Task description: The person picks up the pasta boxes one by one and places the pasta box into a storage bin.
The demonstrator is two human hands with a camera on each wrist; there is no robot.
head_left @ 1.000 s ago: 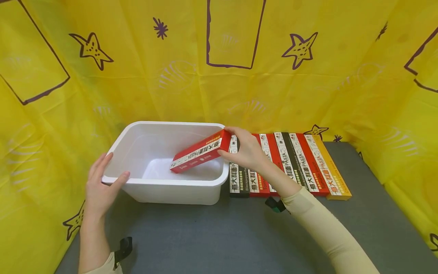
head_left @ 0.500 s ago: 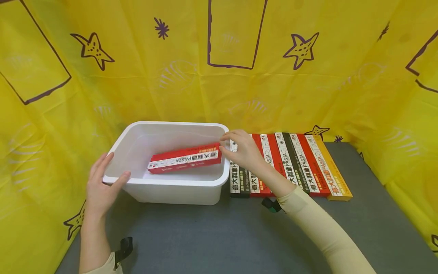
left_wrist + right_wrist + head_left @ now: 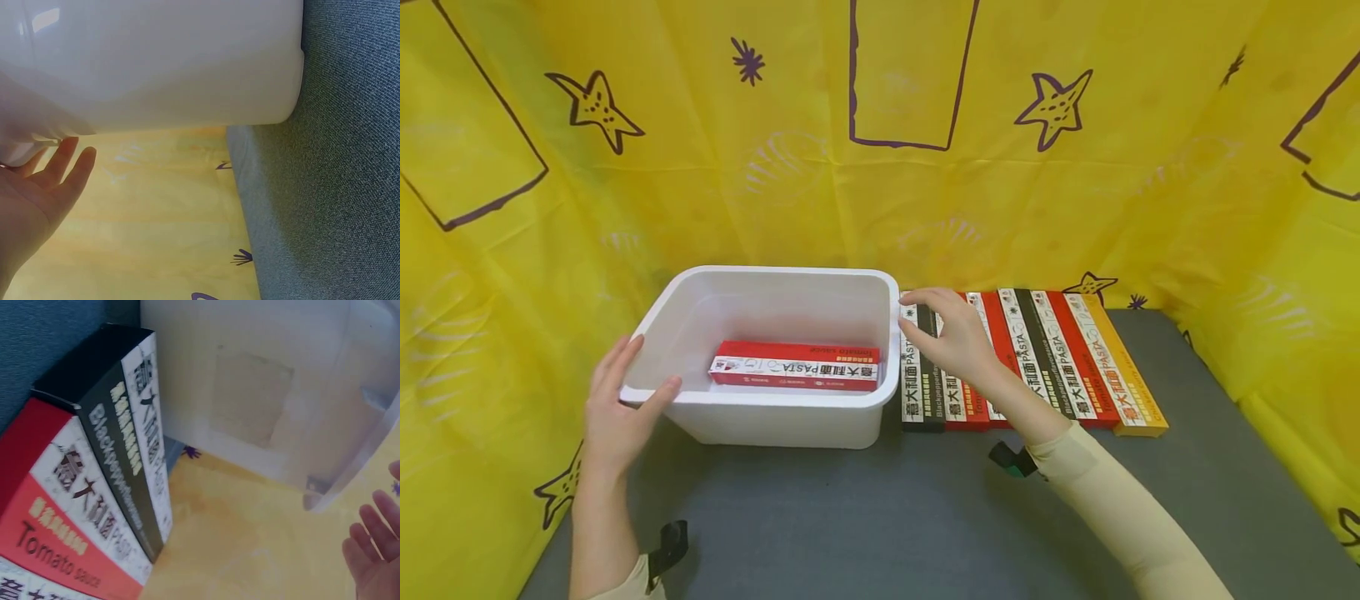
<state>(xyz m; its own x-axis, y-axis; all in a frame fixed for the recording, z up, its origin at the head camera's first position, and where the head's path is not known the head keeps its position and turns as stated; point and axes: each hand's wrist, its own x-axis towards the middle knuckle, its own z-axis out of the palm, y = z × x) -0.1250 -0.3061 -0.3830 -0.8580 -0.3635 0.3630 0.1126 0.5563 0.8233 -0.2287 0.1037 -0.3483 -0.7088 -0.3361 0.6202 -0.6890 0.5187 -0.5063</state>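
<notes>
In the head view a red pasta box [image 3: 797, 365] lies flat on the floor of a white plastic tub [image 3: 775, 421], its printed white band facing up. My left hand [image 3: 617, 417] holds the tub's near left corner, thumb over the front rim and fingers along the left side. The same hand [image 3: 37, 200] shows beside the tub's wall in the left wrist view. My right hand [image 3: 951, 333] holds nothing, its thumb and fingers parted just outside the right rim, above the row of boxes. In the right wrist view that hand [image 3: 378, 544] is partly cut off by the frame edge.
To the tub's right, several pasta boxes lie side by side on the grey table [image 3: 850, 517]: a black box [image 3: 921, 392] nearest the tub, then red and black ones, and a yellow box [image 3: 1138, 400] at the far end. A yellow printed curtain [image 3: 880, 200] stands behind.
The red pasta box, earlier tilted in my right hand, has come down flat inside the tub and been let go. My right hand has drawn back right past the rim. The left hand stays put.
</notes>
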